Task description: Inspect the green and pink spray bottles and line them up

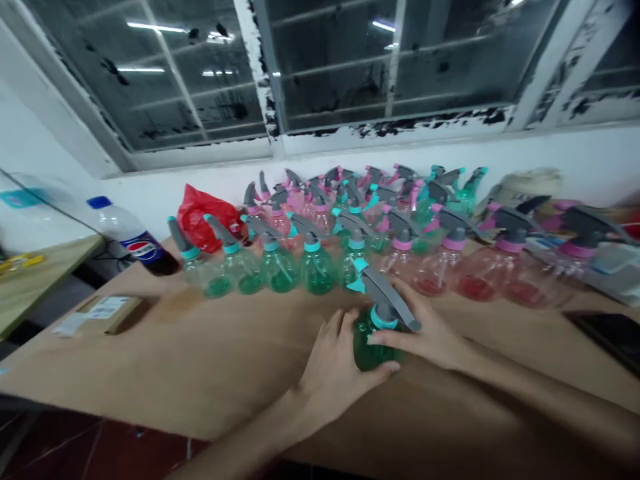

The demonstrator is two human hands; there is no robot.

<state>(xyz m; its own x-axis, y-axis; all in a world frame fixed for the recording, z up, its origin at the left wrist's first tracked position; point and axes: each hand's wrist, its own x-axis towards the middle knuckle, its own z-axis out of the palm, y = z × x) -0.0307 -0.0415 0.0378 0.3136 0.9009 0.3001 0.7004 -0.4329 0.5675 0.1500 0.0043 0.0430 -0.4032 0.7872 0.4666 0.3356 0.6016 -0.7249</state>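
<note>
A green spray bottle (369, 347) with a grey trigger head and turquoise collar is between my two hands, near the middle of the table. My left hand (334, 363) wraps round the left side of its body, thumb across the front. From the right, my right hand (425, 330) grips it just under the collar, its thumb on the front. Right behind stands a row of similar bottles: green ones (319, 270) on the left and pink ones (473, 280) on the right. Its base is partly hidden by my fingers.
More spray bottles crowd the wall behind the row. A red plastic bag (207, 217), a Pepsi bottle (137, 240) and a small cardboard box (107, 315) are on the left. A dark phone (613, 333) lies at the right. The table (215, 373) runs up to the windowed wall.
</note>
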